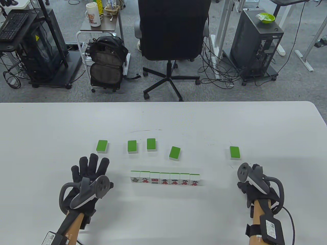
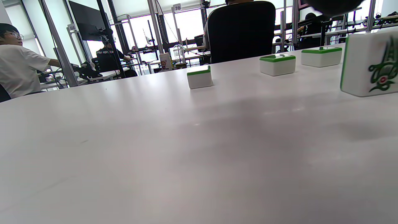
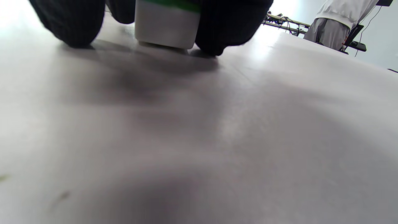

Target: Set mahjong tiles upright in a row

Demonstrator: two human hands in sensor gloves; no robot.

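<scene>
A row of several upright tiles (image 1: 165, 178) stands at the table's front middle, faces toward me. Several green-backed tiles lie flat behind it, from the far-left one (image 1: 102, 146) to a lone one on the right (image 1: 234, 152). My left hand (image 1: 90, 169) lies flat with fingers spread, left of the row, holding nothing. My right hand (image 1: 251, 178) is just in front of the lone right tile. In the right wrist view, two fingertips (image 3: 231, 28) rest on the table with that tile (image 3: 166, 26) showing between them, slightly beyond. The row's left end tile (image 2: 370, 62) shows in the left wrist view.
The white table (image 1: 163, 219) ends at a far edge with a black office chair (image 1: 173, 30) behind it. In the left wrist view three flat tiles (image 2: 277, 64) lie further back on the table. A rounded table corner is at the right rear.
</scene>
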